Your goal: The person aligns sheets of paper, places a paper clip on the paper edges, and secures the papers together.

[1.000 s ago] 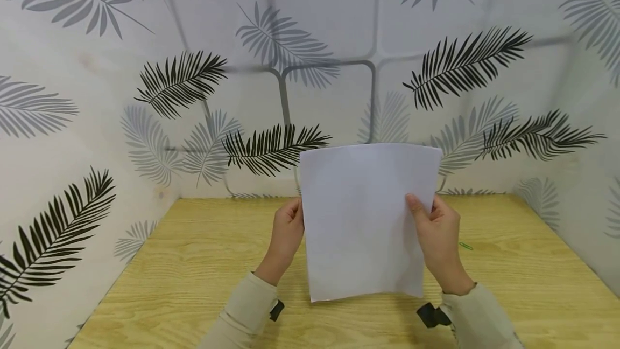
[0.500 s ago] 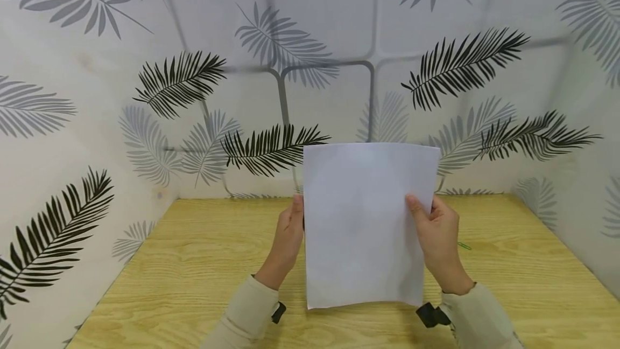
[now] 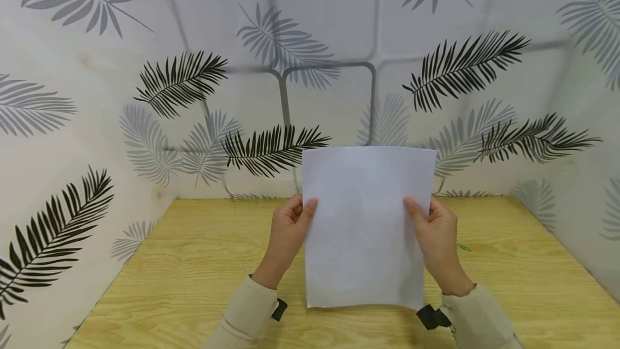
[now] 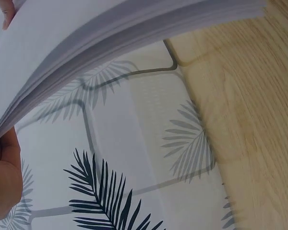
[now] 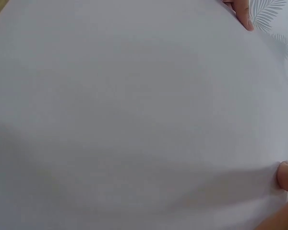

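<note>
A stack of blank white paper (image 3: 363, 252) is held up over the table, facing me and slightly bowed. My left hand (image 3: 287, 233) grips its left edge, thumb on the front face and fingers behind. On the opposite edge my right hand (image 3: 438, 241) pinches the stack the same way, its thumb pressed on the front. In the left wrist view the layered sheet edges of the paper (image 4: 110, 45) fan a little apart. The right wrist view is mostly filled by the front sheet of the paper (image 5: 134, 110), with both thumbs at its border.
A wood-grain table (image 3: 203, 263) spreads beneath the hands. To the right of the right hand lies a small green paper clip (image 3: 463, 247). Leaf-patterned cloth walls (image 3: 329, 26) stand behind the table and at its sides.
My left thumb was at the edge, the hand loosened half a second ago, and now it lies on the front face. The paper sank slightly at its lower edge; my right hand kept its grip.
</note>
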The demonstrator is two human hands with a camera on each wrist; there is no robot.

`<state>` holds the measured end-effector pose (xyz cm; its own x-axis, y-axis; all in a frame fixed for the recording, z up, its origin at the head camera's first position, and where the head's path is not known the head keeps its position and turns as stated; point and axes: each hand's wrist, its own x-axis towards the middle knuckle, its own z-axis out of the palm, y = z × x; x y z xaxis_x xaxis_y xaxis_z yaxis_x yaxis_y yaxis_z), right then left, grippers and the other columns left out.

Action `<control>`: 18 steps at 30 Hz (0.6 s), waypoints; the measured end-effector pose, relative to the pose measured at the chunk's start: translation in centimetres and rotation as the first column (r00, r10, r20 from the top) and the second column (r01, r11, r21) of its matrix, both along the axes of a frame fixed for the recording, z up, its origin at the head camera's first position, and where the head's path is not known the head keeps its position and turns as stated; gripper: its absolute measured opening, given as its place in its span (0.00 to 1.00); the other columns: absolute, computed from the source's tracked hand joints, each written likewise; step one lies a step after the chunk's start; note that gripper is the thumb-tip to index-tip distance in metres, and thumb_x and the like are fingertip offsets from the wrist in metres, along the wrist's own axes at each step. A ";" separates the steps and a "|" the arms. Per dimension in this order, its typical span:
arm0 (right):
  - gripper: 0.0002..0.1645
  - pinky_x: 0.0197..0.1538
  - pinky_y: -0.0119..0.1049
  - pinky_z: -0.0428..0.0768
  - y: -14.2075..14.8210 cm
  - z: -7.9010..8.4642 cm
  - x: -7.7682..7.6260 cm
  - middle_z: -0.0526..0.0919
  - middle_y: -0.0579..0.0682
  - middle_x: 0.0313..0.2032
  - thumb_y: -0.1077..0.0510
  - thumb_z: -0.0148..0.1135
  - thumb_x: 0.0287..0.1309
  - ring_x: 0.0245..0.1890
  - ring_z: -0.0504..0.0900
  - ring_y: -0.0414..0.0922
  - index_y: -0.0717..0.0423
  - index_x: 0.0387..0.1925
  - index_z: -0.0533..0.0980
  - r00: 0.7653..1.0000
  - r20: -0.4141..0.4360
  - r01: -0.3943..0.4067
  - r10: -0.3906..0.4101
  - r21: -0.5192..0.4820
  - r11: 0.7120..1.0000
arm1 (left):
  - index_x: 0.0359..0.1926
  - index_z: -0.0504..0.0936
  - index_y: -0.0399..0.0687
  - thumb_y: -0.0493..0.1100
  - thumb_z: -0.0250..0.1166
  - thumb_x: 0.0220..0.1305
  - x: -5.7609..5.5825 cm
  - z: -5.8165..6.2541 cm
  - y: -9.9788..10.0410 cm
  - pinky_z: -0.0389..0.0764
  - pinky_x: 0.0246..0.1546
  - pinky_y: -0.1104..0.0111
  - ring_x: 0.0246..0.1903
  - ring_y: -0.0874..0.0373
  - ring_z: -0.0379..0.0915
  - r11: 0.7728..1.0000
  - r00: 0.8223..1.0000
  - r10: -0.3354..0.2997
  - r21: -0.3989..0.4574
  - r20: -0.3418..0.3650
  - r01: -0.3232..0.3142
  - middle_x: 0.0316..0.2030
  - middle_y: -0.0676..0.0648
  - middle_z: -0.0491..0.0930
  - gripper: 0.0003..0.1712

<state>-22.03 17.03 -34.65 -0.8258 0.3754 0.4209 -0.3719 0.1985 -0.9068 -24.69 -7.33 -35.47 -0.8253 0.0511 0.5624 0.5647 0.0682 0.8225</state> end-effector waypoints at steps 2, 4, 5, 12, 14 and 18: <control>0.18 0.35 0.23 0.77 0.1 0.0 0.1 0.82 0.34 0.31 0.59 0.63 0.62 0.31 0.79 0.30 0.71 0.46 0.78 1.000 0.009 -0.004 0.004 0.007 1.000 | 0.29 0.75 0.35 0.41 0.60 0.69 0.0 0.0 0.0 0.66 0.16 0.74 0.16 0.65 0.65 1.000 1.000 0.011 -0.005 0.013 -0.011 0.17 0.51 0.71 0.14; 0.18 0.34 0.24 0.77 0.2 0.0 0.2 0.83 0.38 0.33 0.59 0.63 0.62 0.32 0.79 0.31 0.71 0.47 0.78 1.000 0.017 -0.017 0.017 0.023 1.000 | 0.30 0.76 0.34 0.41 0.61 0.68 0.1 0.0 0.1 0.67 0.17 0.74 0.16 0.65 0.66 1.000 0.999 0.029 0.000 0.032 -0.029 0.18 0.49 0.72 0.13; 0.19 0.34 0.25 0.77 0.3 0.0 0.2 0.83 0.40 0.34 0.58 0.63 0.62 0.32 0.80 0.31 0.70 0.47 0.78 0.999 0.021 -0.032 0.031 0.035 0.999 | 0.31 0.76 0.33 0.40 0.61 0.68 0.2 0.0 0.1 0.68 0.17 0.74 0.17 0.65 0.67 0.999 0.998 0.041 0.004 0.041 -0.041 0.18 0.47 0.73 0.13; 0.23 0.34 0.30 0.80 1.0 0.4 0.3 0.85 0.47 0.35 0.53 0.61 0.65 0.32 0.81 0.33 0.69 0.51 0.76 0.982 0.089 -0.177 0.167 0.125 0.976 | 0.37 0.81 0.32 0.40 0.63 0.67 0.3 -0.2 0.2 0.73 0.20 0.74 0.19 0.64 0.72 0.987 0.988 0.148 0.056 0.050 -0.150 0.24 0.39 0.80 0.12; 0.24 0.35 0.30 0.79 1.2 0.7 0.3 0.85 0.48 0.36 0.53 0.61 0.65 0.32 0.81 0.33 0.70 0.52 0.75 0.975 0.119 -0.206 0.190 0.142 0.968 | 0.37 0.81 0.32 0.40 0.63 0.66 0.4 -0.2 0.3 0.74 0.20 0.74 0.19 0.64 0.73 0.983 0.985 0.167 0.065 0.048 -0.170 0.24 0.39 0.81 0.11; 0.25 0.36 0.30 0.79 1.7 1.0 0.4 0.85 0.52 0.37 0.53 0.60 0.65 0.33 0.81 0.33 0.71 0.53 0.74 0.958 0.168 -0.257 0.232 0.148 0.955 | 0.38 0.82 0.31 0.40 0.63 0.66 0.5 -0.2 0.5 0.76 0.21 0.73 0.20 0.63 0.75 0.982 0.985 0.158 0.094 0.064 -0.164 0.24 0.39 0.81 0.12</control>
<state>-21.67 18.71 -33.68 -0.9407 0.0888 0.3273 -0.2934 0.2710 -0.9168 -24.17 -6.82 -35.71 -0.8484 -0.1386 0.5109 0.5059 0.0715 0.8596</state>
